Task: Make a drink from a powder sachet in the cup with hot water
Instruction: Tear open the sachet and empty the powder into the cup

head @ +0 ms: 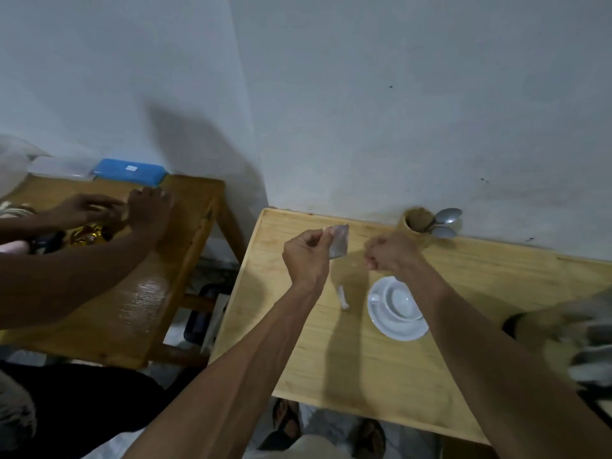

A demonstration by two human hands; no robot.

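My left hand [306,256] pinches a small silvery powder sachet [339,241] by its top corner, holding it upright above the wooden table [331,352]. My right hand [389,251] is closed into a fist just right of the sachet; whether it holds anything I cannot tell. Below my right forearm a white cup [399,301] sits on a white saucer [394,329]. A small white strip [342,296] lies on the table left of the saucer.
A wooden holder [418,223] with metal spoons [447,218] stands at the back by the wall. Another person's hands [132,210] work at a second wooden table on the left, with a blue box [129,172]. A blurred object [589,339] sits at the right edge.
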